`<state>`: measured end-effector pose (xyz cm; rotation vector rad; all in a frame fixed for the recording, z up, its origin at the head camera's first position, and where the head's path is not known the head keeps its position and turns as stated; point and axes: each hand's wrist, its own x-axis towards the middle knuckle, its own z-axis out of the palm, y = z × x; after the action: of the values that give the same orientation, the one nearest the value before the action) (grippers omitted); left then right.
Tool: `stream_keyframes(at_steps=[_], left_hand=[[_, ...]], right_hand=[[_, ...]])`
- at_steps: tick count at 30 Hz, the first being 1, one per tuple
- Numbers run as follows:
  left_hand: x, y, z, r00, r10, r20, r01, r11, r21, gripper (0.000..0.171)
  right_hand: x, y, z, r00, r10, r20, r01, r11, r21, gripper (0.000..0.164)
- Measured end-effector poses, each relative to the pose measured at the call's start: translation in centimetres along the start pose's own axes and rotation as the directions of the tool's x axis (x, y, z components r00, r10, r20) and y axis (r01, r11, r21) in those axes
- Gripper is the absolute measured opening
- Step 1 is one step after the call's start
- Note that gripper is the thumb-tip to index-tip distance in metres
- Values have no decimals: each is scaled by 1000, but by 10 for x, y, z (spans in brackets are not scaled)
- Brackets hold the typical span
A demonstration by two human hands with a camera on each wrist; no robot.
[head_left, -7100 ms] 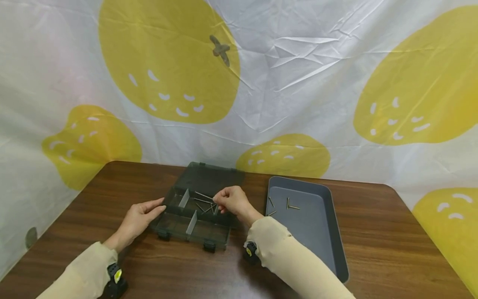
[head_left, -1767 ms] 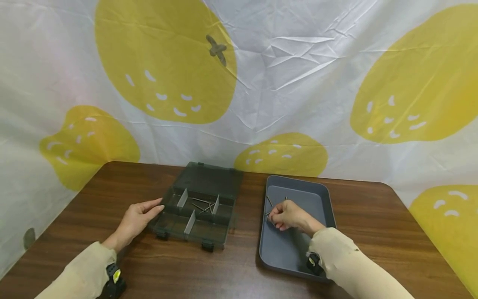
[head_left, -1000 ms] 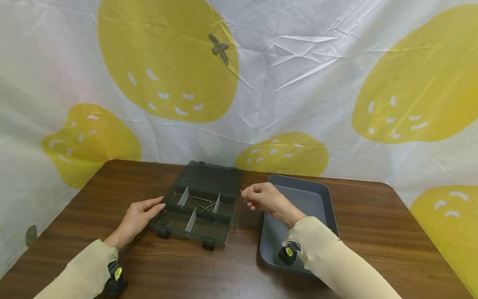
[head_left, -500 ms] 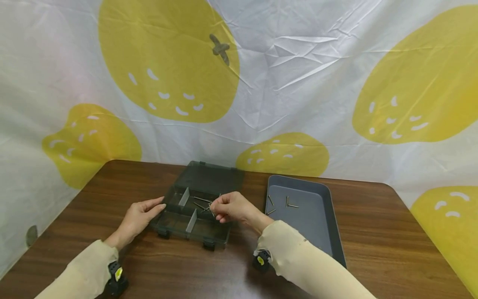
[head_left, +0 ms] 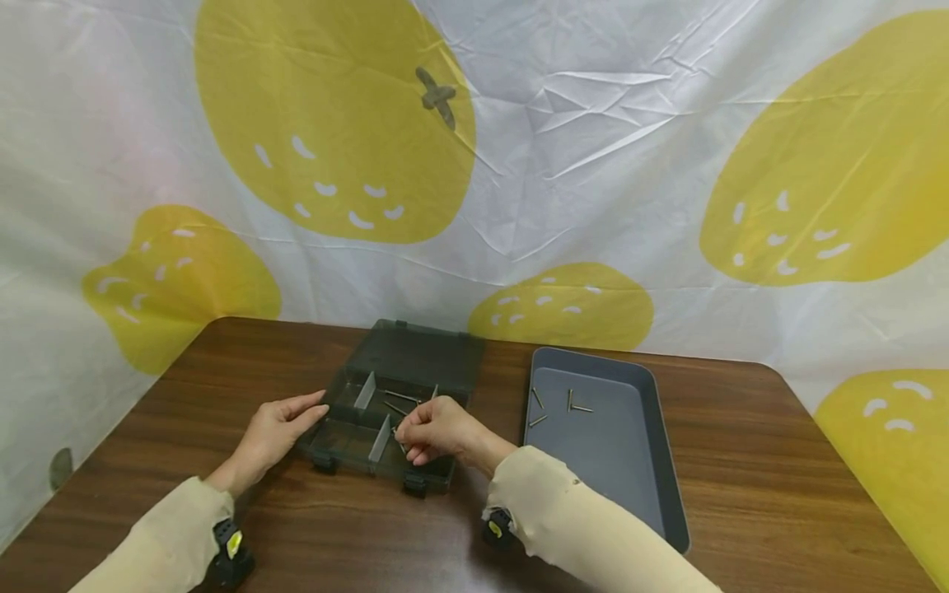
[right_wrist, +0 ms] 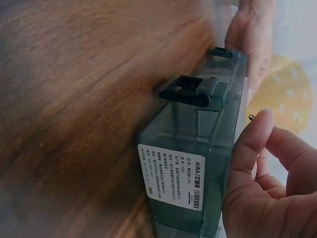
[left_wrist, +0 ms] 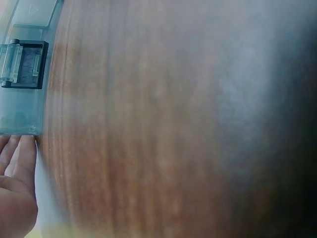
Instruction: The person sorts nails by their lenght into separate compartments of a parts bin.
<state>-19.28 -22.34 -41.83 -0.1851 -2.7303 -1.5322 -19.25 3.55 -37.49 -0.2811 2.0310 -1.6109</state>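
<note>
Right hand pinches screw over right front compartment of open box; low release looks wisest. Left hand, fingers extended, touches box's left edge, likely useful bracing. Farther off, screws lie in tray.

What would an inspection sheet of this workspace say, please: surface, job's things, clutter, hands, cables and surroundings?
Surface: brown wood-grain table.
Job's things: open box with dividers, fasteners in its back row; tray to its right, four fasteners visible inside.
Clutter: nothing seen.
Hands: left hand touches the box's left edge; right hand pinches a fastener at the front row.
Cables: nothing seen.
Surroundings: white cloth, yellow fruit print.
</note>
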Motion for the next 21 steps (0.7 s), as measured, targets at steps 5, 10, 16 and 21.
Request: stream_keyframes(at_steps=[5, 10, 16, 21], left_hand=[[0, 0, 0, 1000, 4, 5, -4, 1000, 2, 52], [-1, 0, 0, 1000, 3, 1, -3, 1000, 3, 52], [0, -1, 0, 1000, 8, -5, -8, 1000, 6, 51], [0, -1, 1, 1000, 10, -10, -10, 1000, 2, 51]], right_hand=[[-1, 1, 2, 1000, -10, -8, 10, 1000, -4, 12], [-2, 1, 4, 1000, -19, -15, 19, 999, -38, 10], [-3, 1, 6, 999, -31, -19, 30, 996, -78, 9], [-4, 2, 7, 999, -33, -28, 31, 996, -84, 9]])
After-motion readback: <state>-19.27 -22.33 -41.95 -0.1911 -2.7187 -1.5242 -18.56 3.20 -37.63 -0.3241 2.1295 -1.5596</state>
